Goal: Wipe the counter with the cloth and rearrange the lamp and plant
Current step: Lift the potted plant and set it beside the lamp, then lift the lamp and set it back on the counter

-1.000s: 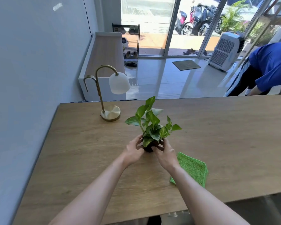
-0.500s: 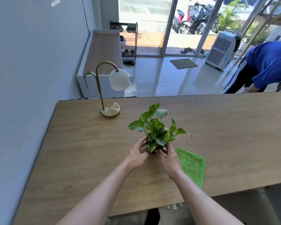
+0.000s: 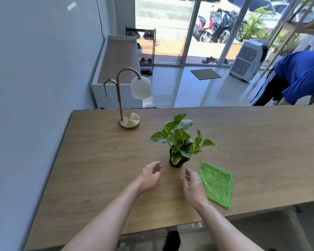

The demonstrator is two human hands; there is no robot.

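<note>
Head view:

- Counter (image 3: 98, 160): wood top, running from the wall on your left out to the right. It bears the three items below.
- Plant (image 3: 178, 142): small dark pot, upright, near the middle of the counter, free of both hands. It stands just ahead of your fingertips, so either hand could take it.
- Cloth (image 3: 216, 183): green, folded flat, just right of the plant and beside your right hand. It lies untouched; by its neat folds, wiping looks not yet begun.
- Lamp (image 3: 129, 98): brass, white shade, round base on the far left part of the counter, well apart from the plant. That leaves a broad bare stretch to wipe.
- Left hand (image 3: 150, 175): held above the counter, fingers loosely curled, holding nothing.
- Right hand (image 3: 193, 185): likewise relaxed and empty, close to the cloth's edge, well placed to pick it up.
- Background: a person in a blue top bends over beyond the counter's far right.
</note>
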